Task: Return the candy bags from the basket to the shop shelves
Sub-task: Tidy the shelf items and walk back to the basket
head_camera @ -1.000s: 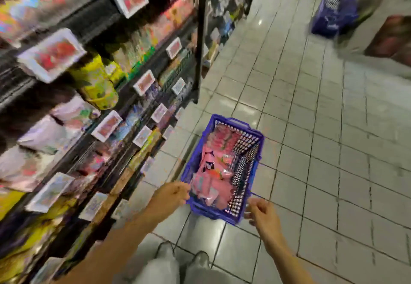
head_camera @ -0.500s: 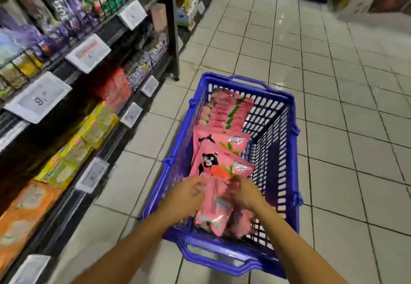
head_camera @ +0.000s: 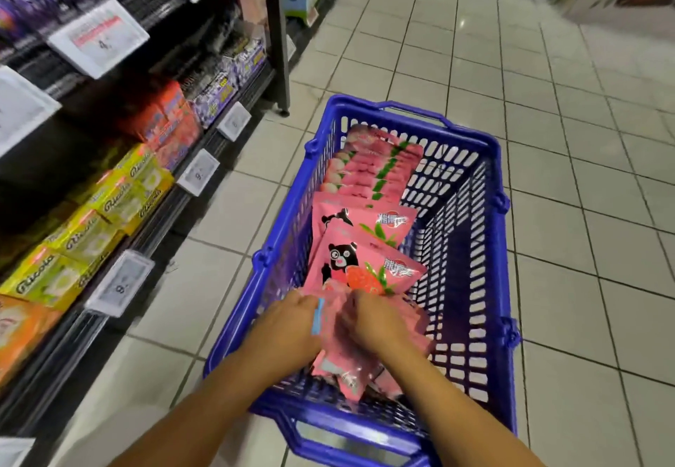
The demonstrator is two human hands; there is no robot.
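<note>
Barely started, I'd say: at nine o'clock the shelves show no pink bags, while the basket at centre holds a full row. My left hand and right hand have fingers curled around a bunch of candy bags at its six o'clock end.

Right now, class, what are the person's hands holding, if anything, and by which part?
Both hands, left and right, grip a bunch of pink candy bags by the upper ends, inside the blue basket.
</note>
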